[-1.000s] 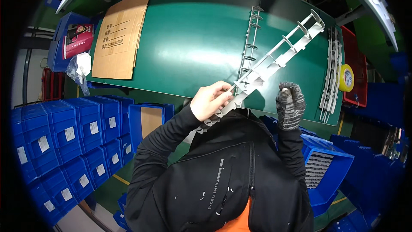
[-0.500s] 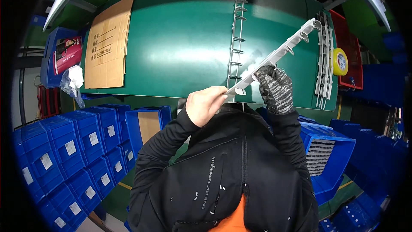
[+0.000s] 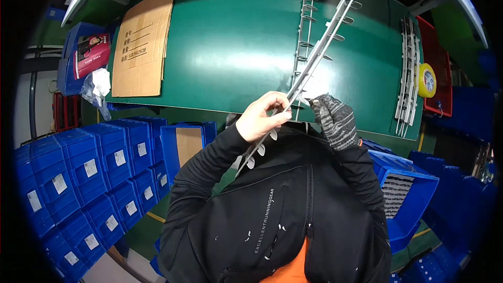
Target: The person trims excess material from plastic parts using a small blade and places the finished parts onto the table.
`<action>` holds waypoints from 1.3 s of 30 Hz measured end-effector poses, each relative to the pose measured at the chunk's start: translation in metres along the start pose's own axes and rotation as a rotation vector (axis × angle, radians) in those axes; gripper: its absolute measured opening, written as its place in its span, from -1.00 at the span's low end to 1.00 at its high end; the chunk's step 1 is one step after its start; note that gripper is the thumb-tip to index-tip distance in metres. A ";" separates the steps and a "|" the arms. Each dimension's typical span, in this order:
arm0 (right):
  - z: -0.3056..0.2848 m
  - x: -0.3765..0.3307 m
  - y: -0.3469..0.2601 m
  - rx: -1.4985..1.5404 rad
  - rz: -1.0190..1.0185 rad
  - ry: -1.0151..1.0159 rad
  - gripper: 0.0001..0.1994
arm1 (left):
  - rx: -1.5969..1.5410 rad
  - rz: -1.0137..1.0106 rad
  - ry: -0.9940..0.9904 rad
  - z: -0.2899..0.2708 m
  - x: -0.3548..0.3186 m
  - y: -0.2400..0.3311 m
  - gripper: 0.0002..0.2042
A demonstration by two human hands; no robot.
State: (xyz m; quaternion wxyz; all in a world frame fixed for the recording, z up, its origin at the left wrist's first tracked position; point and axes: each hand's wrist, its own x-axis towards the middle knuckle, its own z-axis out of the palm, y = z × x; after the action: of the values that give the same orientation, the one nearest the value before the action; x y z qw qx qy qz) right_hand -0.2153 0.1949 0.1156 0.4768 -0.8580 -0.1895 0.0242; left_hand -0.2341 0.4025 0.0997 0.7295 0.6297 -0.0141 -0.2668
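Observation:
My bare left hand [image 3: 263, 118] is closed around a long grey metal strip [image 3: 320, 47] with several rounded tabs along one side. The strip slants from over the table down past my wrist to the front of my jacket. My right hand [image 3: 336, 123], in a grey-and-black knit glove, has its fingers curled together beside a tab just right of the left hand. What its fingertips pinch, if anything, is too small to make out. Behind the strip, a similar metal strip assembly [image 3: 309, 19] with round discs lies lengthwise on the green table [image 3: 220, 63].
Flat cardboard [image 3: 141, 47] lies at the table's left. More metal strips [image 3: 408, 73] lie along the right edge, near a yellow tape roll [image 3: 427, 80] and a red crate [image 3: 443, 68]. Blue crates [image 3: 94, 170] stack at left; a blue bin [image 3: 414, 204] at right holds metal parts.
The strip has turned steeper and slid down through my left hand, its lower end now by my jacket. My right hand has moved from the strip's body to beside a tab.

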 end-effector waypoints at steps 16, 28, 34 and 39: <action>0.010 0.012 -0.006 0.225 0.253 0.196 -0.87 | 0.764 0.398 0.320 0.028 0.010 0.012 -0.84; -0.011 0.033 -0.007 0.953 0.270 0.484 -0.82 | 0.091 0.188 0.071 -0.019 0.006 -0.010 -0.79; 0.014 0.013 -0.005 -0.072 -0.178 0.144 -0.87 | -0.260 0.264 0.183 0.001 0.010 -0.003 -0.84; 0.024 0.010 -0.011 -0.292 -0.235 0.095 -0.82 | -0.321 0.270 0.231 0.011 0.016 -0.003 -0.84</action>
State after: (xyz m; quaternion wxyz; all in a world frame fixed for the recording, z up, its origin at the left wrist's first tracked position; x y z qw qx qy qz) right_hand -0.2141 0.2226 0.1129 0.3550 -0.8903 -0.2672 -0.1000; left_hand -0.2259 0.3860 0.0942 0.8461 0.5244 0.0279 -0.0917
